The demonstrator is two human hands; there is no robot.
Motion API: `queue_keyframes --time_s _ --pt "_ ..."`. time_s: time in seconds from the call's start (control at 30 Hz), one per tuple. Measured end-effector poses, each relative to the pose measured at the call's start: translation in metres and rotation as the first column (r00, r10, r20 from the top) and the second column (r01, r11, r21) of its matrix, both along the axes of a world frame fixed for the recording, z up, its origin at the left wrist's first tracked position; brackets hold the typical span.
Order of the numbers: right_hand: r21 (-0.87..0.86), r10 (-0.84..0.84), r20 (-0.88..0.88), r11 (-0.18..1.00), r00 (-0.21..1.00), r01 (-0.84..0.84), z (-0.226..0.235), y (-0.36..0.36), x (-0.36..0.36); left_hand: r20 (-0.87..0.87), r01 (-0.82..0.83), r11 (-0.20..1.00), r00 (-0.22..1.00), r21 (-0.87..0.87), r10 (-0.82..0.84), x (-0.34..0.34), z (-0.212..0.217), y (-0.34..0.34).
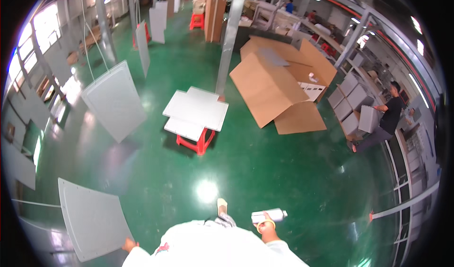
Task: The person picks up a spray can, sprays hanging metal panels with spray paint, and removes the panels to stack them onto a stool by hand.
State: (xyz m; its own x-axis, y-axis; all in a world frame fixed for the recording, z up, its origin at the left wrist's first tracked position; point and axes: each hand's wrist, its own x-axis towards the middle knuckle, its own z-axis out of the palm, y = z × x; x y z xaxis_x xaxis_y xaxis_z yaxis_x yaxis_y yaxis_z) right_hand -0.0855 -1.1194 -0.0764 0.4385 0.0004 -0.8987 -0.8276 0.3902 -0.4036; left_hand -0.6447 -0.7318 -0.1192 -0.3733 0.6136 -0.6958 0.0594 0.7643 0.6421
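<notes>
At the lower left my left hand (129, 245) is closed at the lower right corner of a flat grey panel (94, 219), which has small holes along its edges. A pale cord runs to the panel's far left side. My right hand (266, 226), with a yellow band at the wrist, grips a silver can (265, 216) held sideways, its narrower end to the right. Fingers under the can are partly hidden.
Another grey panel (116, 104) hangs from cords at the left. White panels (196, 111) lie stacked on a red stool (201, 144) ahead. A large open cardboard box (272, 85) stands beyond a metal post (230, 44). Right, a person (391, 111) handles a grey box-shaped piece (368, 119).
</notes>
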Motion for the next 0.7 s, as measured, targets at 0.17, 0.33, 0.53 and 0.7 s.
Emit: queue_keyframes --time_s 0.17,0.33,0.53,0.7 --pt "-0.845 0.952 -0.289 -0.207 0.096 -0.493 0.04 0.041 0.058 -0.008 -0.404 0.915 0.915 0.013 0.404 0.098 0.018 -0.002" --pt "-0.226 0.294 -0.157 0.919 0.943 -0.324 -0.054 0.003 0.157 0.039 -0.258 0.966 0.965 -0.007 0.258 0.191 0.069 -0.016" --pt "-0.723 0.696 -0.291 -0.609 -0.656 -0.326 0.024 0.087 0.214 0.085 0.09 0.978 0.994 -0.189 -0.075 0.218 0.09 -0.099" --pt "-0.419 0.655 -0.086 0.659 0.75 -0.624 -0.038 0.152 0.21 0.024 0.165 0.941 0.986 -0.294 -0.165 0.226 0.104 -0.16"
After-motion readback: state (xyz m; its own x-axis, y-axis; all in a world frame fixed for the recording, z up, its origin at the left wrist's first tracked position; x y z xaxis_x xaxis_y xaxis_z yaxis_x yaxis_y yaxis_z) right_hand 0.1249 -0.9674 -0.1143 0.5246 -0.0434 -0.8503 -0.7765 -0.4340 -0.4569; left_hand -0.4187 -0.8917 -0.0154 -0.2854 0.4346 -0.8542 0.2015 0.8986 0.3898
